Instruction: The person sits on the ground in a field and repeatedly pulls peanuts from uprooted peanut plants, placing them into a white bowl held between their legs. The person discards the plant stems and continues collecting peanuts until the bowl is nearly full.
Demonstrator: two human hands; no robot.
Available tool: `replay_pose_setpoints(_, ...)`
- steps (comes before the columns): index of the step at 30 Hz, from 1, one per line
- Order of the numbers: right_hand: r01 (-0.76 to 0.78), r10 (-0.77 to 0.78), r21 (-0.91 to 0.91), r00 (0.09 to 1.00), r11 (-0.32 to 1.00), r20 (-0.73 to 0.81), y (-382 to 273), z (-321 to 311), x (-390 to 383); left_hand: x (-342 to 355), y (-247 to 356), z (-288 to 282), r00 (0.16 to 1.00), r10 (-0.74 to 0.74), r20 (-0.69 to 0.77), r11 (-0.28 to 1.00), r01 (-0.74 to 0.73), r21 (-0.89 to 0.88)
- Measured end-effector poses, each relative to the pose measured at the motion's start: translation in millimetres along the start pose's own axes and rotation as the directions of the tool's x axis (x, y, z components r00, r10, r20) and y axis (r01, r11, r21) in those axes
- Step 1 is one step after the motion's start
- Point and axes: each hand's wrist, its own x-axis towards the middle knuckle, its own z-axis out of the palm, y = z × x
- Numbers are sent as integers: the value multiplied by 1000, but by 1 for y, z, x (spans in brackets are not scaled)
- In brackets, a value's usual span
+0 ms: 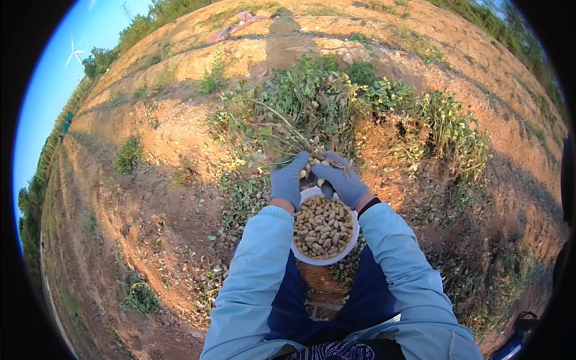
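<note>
Holding a peanut plant [309, 151], gloved fingers [293, 173] hover by a peanut-filled bowl [324, 261]

Matt cloth covers my fingers [291, 181]; the peanuts [324, 227] look rough-shelled, the bowl [327, 261] smooth plastic, my sleeves [255, 258] matt fabric.

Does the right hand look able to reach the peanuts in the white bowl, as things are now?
Probably yes. The right hand is by the far edge of the white bowl, whose peanuts lie mostly uncovered, though that hand seems occupied with a peanut plant.
</note>
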Motion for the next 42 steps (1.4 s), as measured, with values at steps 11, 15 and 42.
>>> replay_pose_setpoints(11,-30,15,86,985,996,170,-5,-8,3,3,7,-9,977,-177,121,981,184,-55)
replay_pose_setpoints(15,-4,2,-71,999,997,-33,11,-4,4,3,5,-2,988,-151,32,987,153,-50)
replay_pose_setpoints(42,136,-207,-464,973,875,-103,12,14,9,16,9,-21,982,-142,125,975,161,-156)
